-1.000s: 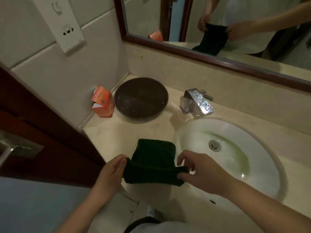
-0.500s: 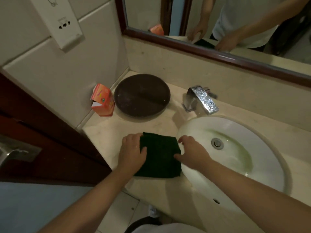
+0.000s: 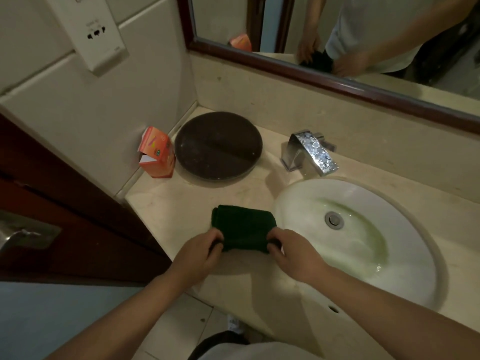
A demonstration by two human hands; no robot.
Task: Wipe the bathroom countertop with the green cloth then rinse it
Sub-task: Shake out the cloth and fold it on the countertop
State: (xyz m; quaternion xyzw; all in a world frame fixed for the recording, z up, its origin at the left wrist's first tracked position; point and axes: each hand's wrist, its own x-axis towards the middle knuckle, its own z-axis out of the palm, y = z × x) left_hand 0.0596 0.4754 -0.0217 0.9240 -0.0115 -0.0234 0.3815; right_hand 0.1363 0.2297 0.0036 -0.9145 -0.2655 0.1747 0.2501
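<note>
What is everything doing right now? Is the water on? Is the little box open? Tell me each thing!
Folded dark green cloth: lying on the beige stone countertop, near edge pinched at both corners.
Left hand: gripping the cloth's left corner.
Right hand: gripping its right corner.
Chrome faucet: off, no water running.
White oval sink: unplugged, greenish stain, wet sheen near the front.
Orange cardboard box: upright, flap open.
Round dark brown tray: flat, nothing on it.

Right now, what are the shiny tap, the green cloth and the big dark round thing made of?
The tap looks like polished chrome metal: mirror-bright, with water spots. The green cloth seems a soft, fuzzy towel fabric, folded thick, matte. The dark round tray could be wood or stone; its dull, speckled brown surface leaves that open.
</note>
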